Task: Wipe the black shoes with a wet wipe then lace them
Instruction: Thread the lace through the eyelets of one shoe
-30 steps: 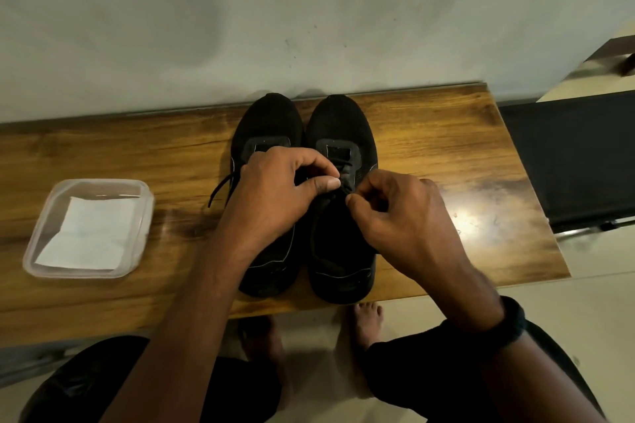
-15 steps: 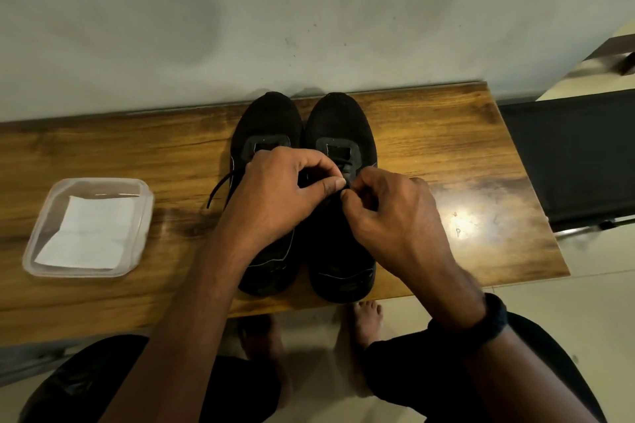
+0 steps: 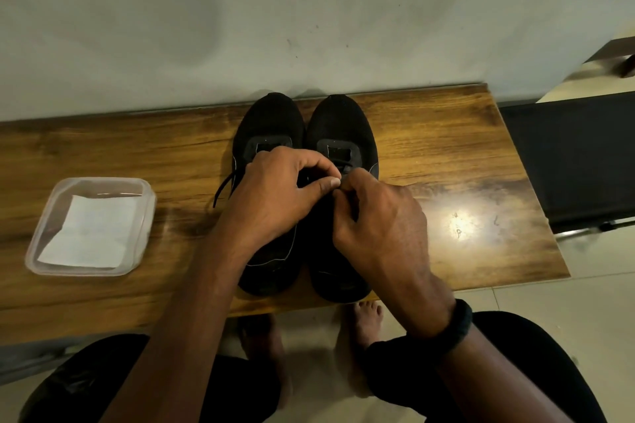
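Lace pinched by left hand, right hand; shoe beneath.

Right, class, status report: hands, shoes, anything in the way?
Left hand, right hand pinching lace over right-hand shoe. Other shoe: lace end hangs loose. Nothing blocking; wipe tub apart, left.

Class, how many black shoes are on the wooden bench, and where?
2. The left shoe stands midway along the bench; the right shoe stands close beside it. None seem hidden.

left grip, right grip: pinching lace together | above right-side black shoe | wipe lying in plastic tub
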